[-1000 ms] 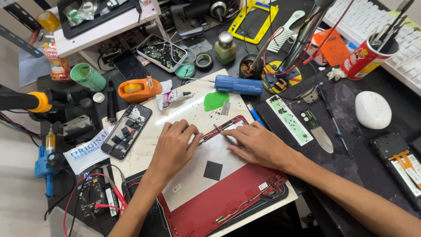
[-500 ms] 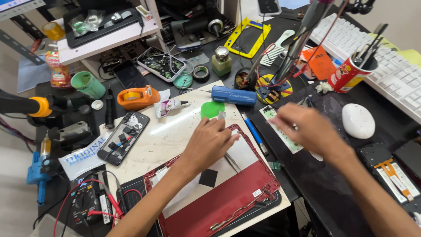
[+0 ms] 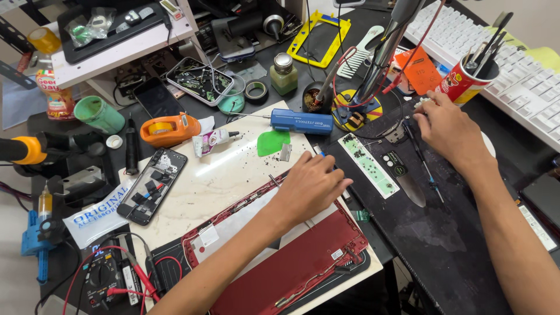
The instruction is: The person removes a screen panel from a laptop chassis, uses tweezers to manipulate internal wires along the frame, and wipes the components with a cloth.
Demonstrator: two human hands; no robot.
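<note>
- Left hand [image 3: 312,186] flat, palm down, on red tablet shell [image 3: 291,262]; fingers loosely curled over its top edge, pressing rather than gripping; nothing pinched that shows
- Right hand [image 3: 449,131] out at 2 o'clock, fingertips closed round sth small & pale by red cup [image 3: 464,81]; too tiny to tell what
- Shell lies at 6 o'clock on white slab [image 3: 227,169], long side tilted toward 4 o'clock; grey sheet covers its upper half
- Handling, by the look: thin & light, prob. bendy across the middle; thin wires & small parts along rim look fragile; best held by both long edges, not one corner; smooth face may slip
- Opened phone [image 3: 151,184] at 9 o'clock of left hand, insides up; well apart from it
- White & blue bag [image 3: 102,213] w/ dark print at 8 o'clock, lying flat, partly under phone
- Blue tool [image 3: 300,121] at 12 o'clock, label strip along its side; green pick [image 3: 271,142] just below it
- Orange tape holder [image 3: 166,128] at 10 o'clock; small white tube [image 3: 213,140] w/ pink print beside it
- Orange card [image 3: 420,70] at 1 o'clock near cup; cup red w/ bright picture, full of tools
- Snack pack [image 3: 55,96], red & yellow, far at 10 o'clock
</note>
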